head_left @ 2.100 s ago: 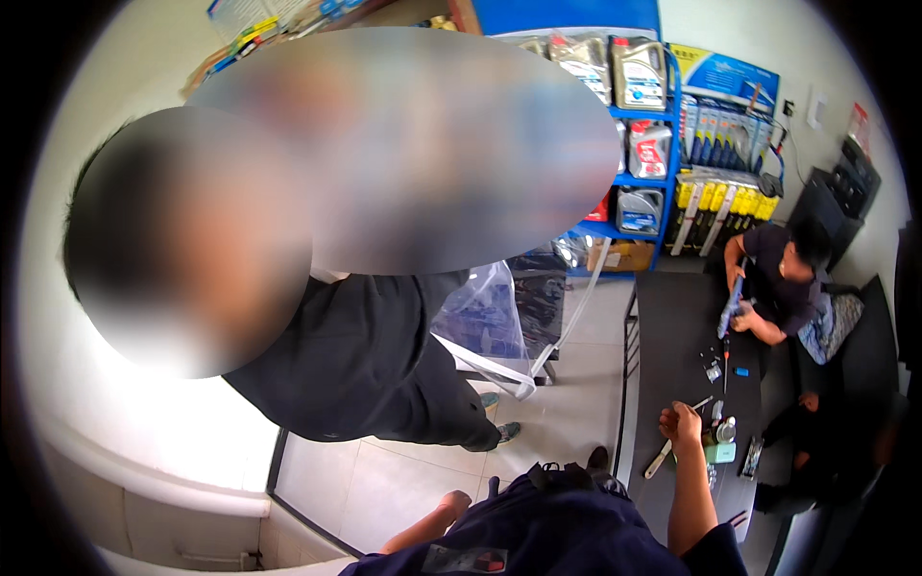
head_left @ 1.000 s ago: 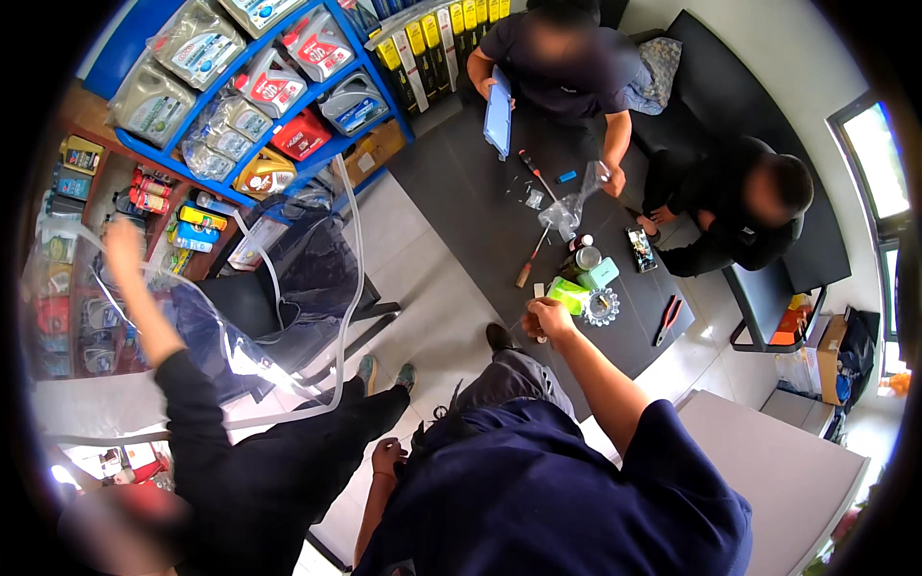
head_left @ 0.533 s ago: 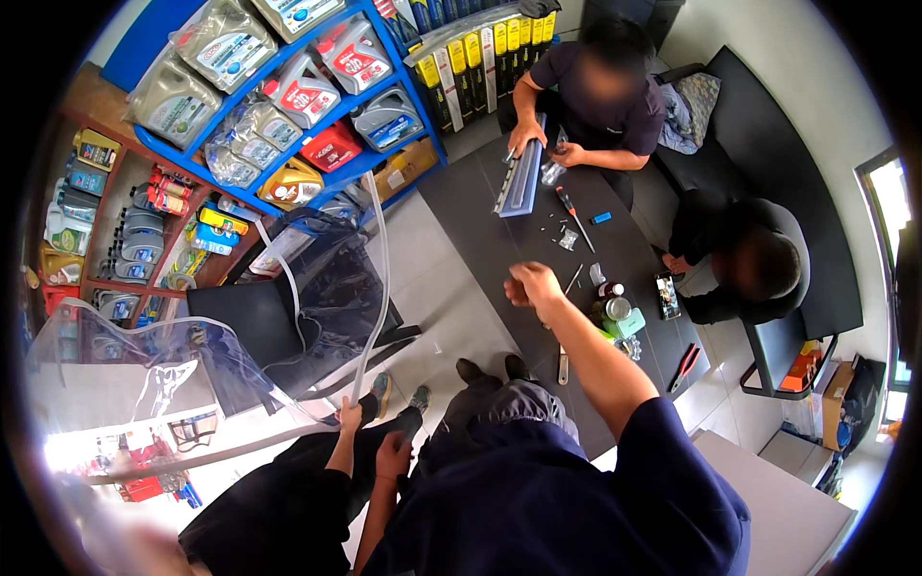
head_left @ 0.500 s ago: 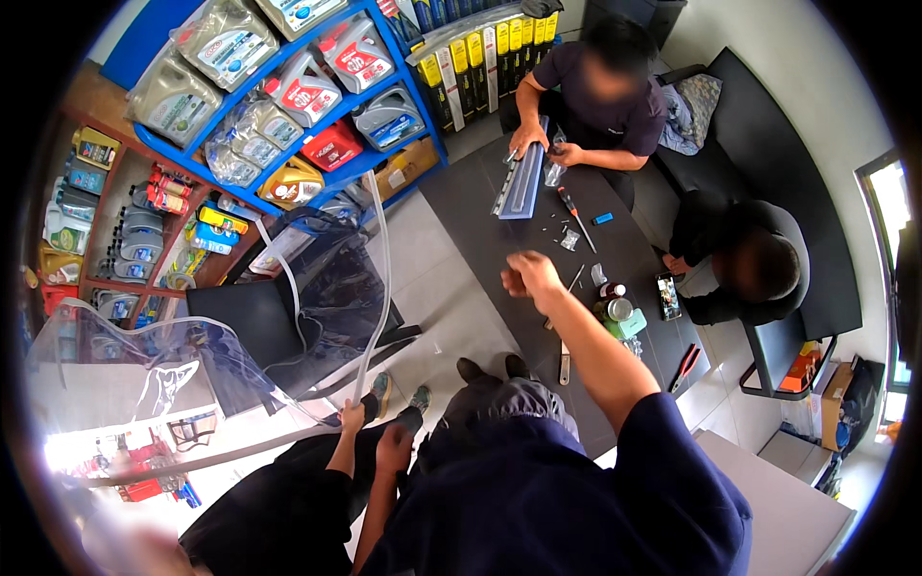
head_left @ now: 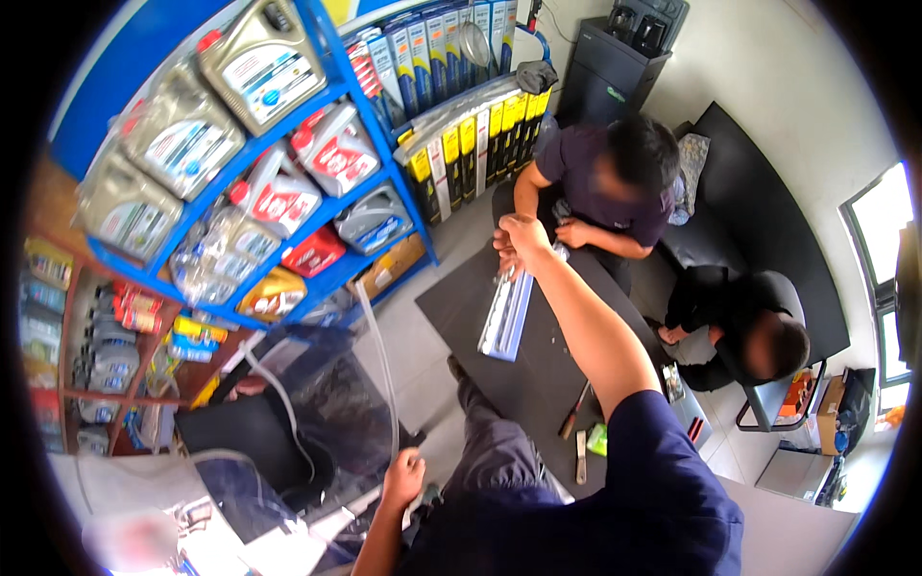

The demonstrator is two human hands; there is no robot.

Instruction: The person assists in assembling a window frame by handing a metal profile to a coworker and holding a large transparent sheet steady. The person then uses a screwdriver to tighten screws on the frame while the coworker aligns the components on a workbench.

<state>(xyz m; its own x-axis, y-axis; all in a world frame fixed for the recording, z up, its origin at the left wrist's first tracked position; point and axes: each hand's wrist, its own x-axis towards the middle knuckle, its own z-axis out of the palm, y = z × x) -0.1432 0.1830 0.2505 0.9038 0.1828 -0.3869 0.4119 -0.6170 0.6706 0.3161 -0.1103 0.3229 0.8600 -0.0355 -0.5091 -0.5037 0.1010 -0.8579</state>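
My right arm reaches across the dark table [head_left: 461, 312] to the seated co-worker [head_left: 610, 192] in a dark shirt. The fingers of my right hand [head_left: 521, 242] are curled, beside the far end of a bundle of long blue and silvery strips [head_left: 507, 322]. My hand overlaps the co-worker's hand there, so what it grips, if anything, is hidden. At the lower left, my left hand [head_left: 403, 478] is closed round the pale tube-like edging [head_left: 382, 384] of a clear plastic sheet [head_left: 327, 398]. The sheet hangs over a black chair [head_left: 216, 432].
A screwdriver [head_left: 576, 408], a scraper [head_left: 580, 456] and a green item [head_left: 597, 440] lie on the table's near side. Another person [head_left: 759, 326] sits beside a black sofa [head_left: 768, 211]. Blue shelves [head_left: 370, 106] with oil jugs stand at left.
The view has tilted upward. My right hand has moved forward to the co-worker and the strips. My left hand is now on the sheet's edging, where another person's hand was.
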